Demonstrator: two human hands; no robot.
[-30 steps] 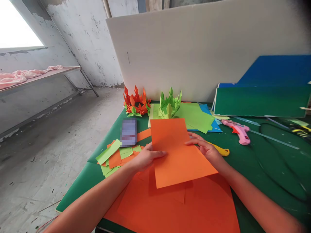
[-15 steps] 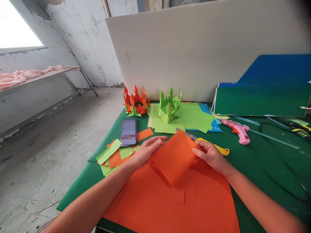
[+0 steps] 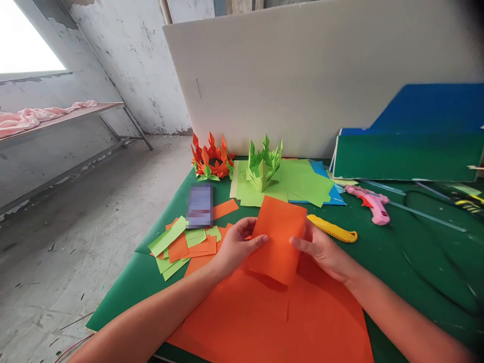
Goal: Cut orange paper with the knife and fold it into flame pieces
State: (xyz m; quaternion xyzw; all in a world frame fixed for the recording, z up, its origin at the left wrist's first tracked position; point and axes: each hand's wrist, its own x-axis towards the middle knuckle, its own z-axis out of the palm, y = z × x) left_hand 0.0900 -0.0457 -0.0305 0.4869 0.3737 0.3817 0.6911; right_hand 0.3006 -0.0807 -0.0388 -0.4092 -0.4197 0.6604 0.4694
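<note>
1. The small orange paper [image 3: 279, 237] now stands nearly upright between the two hands; half a second ago it lies more slantwise, and the left fingers are not closed on it.
2. It also shows a narrower face than one second ago. To my judgement it is folded over, so the work is at a folding or aligning step; the back layer is hidden, so I cannot be certain.
3. The left hand [image 3: 240, 242] pinches the left edge, thumb flat on the front, other fingers bent behind.
4. The right hand [image 3: 328, 249] grips the right edge, its thumb also on the front; its other fingers are mostly hidden behind the paper.
5. The paper is matt, smooth and thin, with straight edges. It is held above a large orange sheet [image 3: 321, 322] of similar surface.
6. Beyond it, the green crown [image 3: 262, 174] and the orange crown [image 3: 212, 161] have sharp, creased paper points.
7. The yellow cutter [image 3: 335, 229], with a ridged handle, lies just beside the right hand on the dark green table [image 3: 397, 282].
</note>
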